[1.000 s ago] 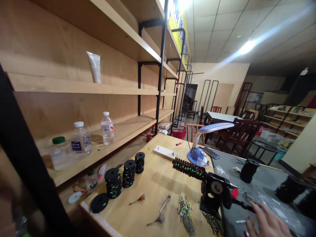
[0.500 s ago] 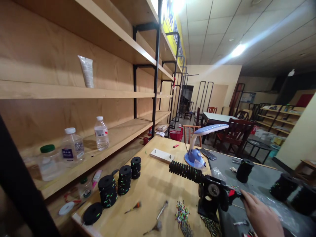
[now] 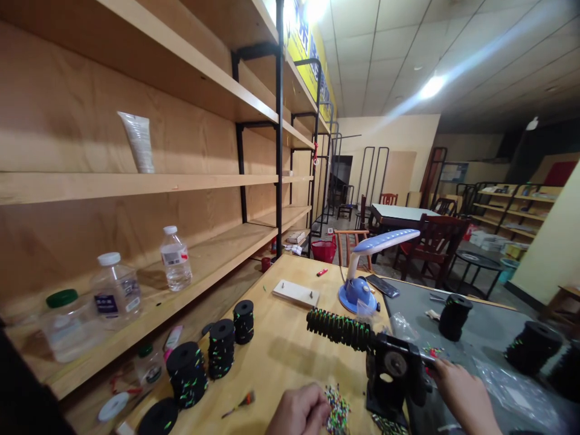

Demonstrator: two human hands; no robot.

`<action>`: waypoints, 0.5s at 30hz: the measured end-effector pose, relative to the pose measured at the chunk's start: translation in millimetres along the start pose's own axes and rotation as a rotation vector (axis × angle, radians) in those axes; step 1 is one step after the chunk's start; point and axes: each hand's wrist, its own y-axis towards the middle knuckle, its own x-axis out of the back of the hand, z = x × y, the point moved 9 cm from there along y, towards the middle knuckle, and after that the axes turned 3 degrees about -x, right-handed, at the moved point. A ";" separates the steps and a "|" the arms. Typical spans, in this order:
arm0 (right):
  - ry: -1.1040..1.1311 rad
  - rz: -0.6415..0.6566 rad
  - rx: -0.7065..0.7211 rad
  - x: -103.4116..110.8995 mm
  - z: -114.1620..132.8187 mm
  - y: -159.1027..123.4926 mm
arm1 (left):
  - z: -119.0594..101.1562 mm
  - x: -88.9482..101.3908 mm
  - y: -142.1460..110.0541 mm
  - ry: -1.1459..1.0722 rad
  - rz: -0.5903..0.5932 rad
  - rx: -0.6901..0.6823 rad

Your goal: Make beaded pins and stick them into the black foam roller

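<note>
My left hand is at the front of the table, its fingers closed beside a pile of tiny colour-tipped pieces. Whatever is between those fingertips is hidden. My right hand closes round the handle at the right end of a black machine. From the machine's other side a ridged black roller with green-tipped bits points left. Another heap of slim pieces lies at the machine's foot. A small brush-like piece with an orange part rests left of my left hand.
Black spools with coloured bits line the table's left edge; another spool stands on the grey mat at right. A blue lamp, a phone and a white board with pegs lie farther back. Shelves with bottles rise at left.
My left hand has come into view beside the coloured pile. My right hand has curled further round the machine's handle. The view has shifted slightly, and the roller's bits look turned.
</note>
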 end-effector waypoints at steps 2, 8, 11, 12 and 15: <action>0.009 0.007 0.005 -4.5 1.3 -1.8 | -5.4 3.0 7.0 0.021 -0.003 -0.018; 0.045 0.020 0.033 -29.6 -0.1 -9.1 | -10.3 9.4 27.6 0.169 -0.080 -0.068; 0.044 0.010 0.028 -39.3 -2.5 -16.4 | -14.0 12.1 39.0 0.246 -0.112 -0.109; 0.045 0.017 0.032 -41.8 -2.4 -19.6 | -15.6 13.0 42.7 0.275 -0.121 -0.124; 0.067 0.055 0.040 -45.6 -0.4 -30.2 | -20.2 14.1 52.8 0.373 -0.138 -0.167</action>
